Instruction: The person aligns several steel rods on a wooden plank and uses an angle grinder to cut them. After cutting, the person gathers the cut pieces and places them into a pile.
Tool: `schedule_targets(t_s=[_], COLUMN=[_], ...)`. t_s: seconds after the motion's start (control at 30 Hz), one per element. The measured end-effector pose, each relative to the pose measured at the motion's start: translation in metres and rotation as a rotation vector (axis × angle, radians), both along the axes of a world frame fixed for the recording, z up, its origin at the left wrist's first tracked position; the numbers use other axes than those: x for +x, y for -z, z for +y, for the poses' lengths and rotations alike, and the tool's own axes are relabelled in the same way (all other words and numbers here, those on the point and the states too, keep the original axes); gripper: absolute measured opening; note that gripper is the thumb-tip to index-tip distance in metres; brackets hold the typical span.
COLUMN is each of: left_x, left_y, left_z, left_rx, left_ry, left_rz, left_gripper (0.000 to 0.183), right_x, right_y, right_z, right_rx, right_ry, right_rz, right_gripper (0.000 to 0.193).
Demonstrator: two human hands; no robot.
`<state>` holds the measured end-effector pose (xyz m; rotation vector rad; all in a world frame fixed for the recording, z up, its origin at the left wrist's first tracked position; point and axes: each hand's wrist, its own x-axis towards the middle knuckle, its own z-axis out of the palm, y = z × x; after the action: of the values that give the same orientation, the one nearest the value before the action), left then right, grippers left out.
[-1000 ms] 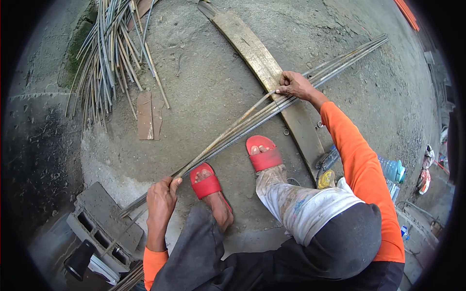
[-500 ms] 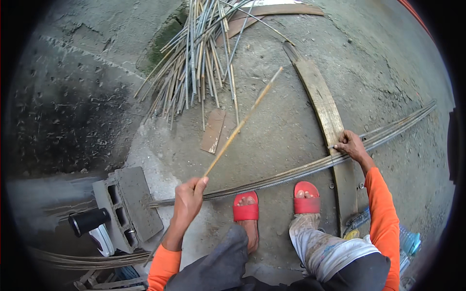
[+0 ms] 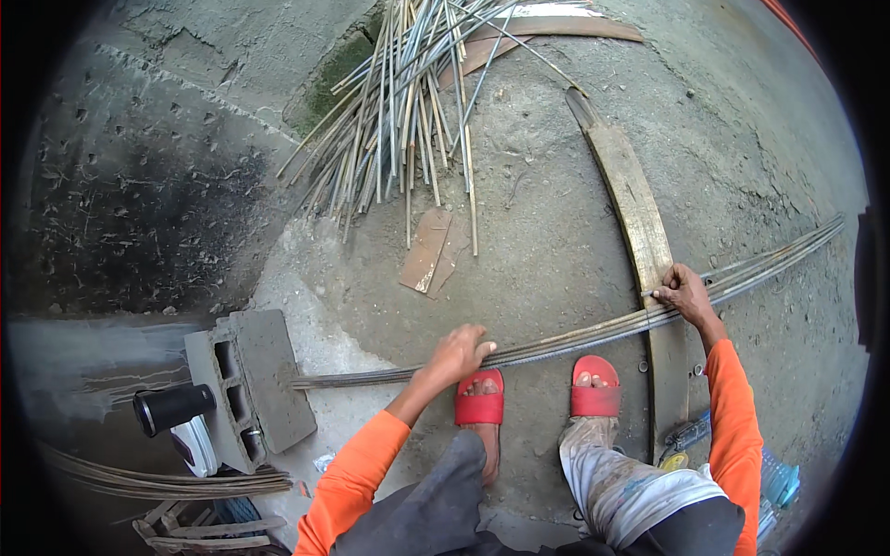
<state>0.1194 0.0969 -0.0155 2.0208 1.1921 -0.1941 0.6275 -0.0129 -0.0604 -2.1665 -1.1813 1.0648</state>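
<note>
A bundle of long, thin steel rebar rods [image 3: 575,332] runs across in front of my feet, from a concrete block on the left to the far right. My left hand [image 3: 456,355] is at the near-left part of the bundle, fingers stretched and thumb apart, holding nothing that I can see; whether it touches the rods is unclear. Over the wooden plank [image 3: 640,218], just above the bundle, my right hand [image 3: 684,295] is closed in a pinch. A thin grey tip [image 3: 648,294] sticks out from its fingers; the rest of that piece is hidden.
A loose pile of cut rebar [image 3: 408,111] lies ahead, with brown board scraps [image 3: 428,255] near it. Hollow concrete blocks [image 3: 269,380], a black cylinder [image 3: 172,408] and more rods [image 3: 167,482] are at left. Bottles [image 3: 779,482] lie at lower right.
The rusty rod that my left hand held up is gone from it. That hand has moved right and its fingers have opened. My right hand keeps its pinch; the view has shifted slightly.
</note>
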Motion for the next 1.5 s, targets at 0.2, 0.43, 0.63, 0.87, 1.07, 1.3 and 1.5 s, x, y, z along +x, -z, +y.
schedule_targets(t_s=[0.2, 0.43, 0.63, 0.87, 1.07, 1.3, 1.5], left_x=[0.01, -0.001, -0.003, -0.002, 0.003, 0.007, 0.014], left_y=[0.011, 0.031, 0.029, 0.013, 0.007, 0.005, -0.031], left_z=[-0.026, -0.006, -0.013, 0.005, 0.005, 0.009, 0.005], left_rx=[-0.285, -0.403, -0.215, -0.298, -0.306, -0.352, -0.346], left_ry=[-0.29, -0.283, -0.172, -0.115, -0.099, -0.092, -0.095], left_rz=[-0.086, -0.084, -0.226, -0.085, -0.072, -0.015, -0.004], left_gripper=[0.038, 0.018, 0.028, 0.051, 0.053, 0.054, 0.054], right_x=[0.003, -0.002, -0.01, -0.004, 0.014, 0.016, 0.014], right_y=[-0.008, -0.016, -0.019, -0.023, -0.021, -0.013, -0.012], right_z=[-0.022, -0.058, -0.069, -0.045, -0.03, -0.02, -0.012], right_rx=[0.018, 0.066, 0.094, 0.071, -0.026, -0.087, -0.174], right_ry=[-0.031, 0.083, 0.032, -0.039, -0.087, -0.098, -0.166], right_rz=[-0.236, -0.099, -0.141, -0.192, -0.073, -0.044, -0.107], right_gripper=[0.041, 0.034, 0.038, 0.036, 0.039, 0.046, 0.051])
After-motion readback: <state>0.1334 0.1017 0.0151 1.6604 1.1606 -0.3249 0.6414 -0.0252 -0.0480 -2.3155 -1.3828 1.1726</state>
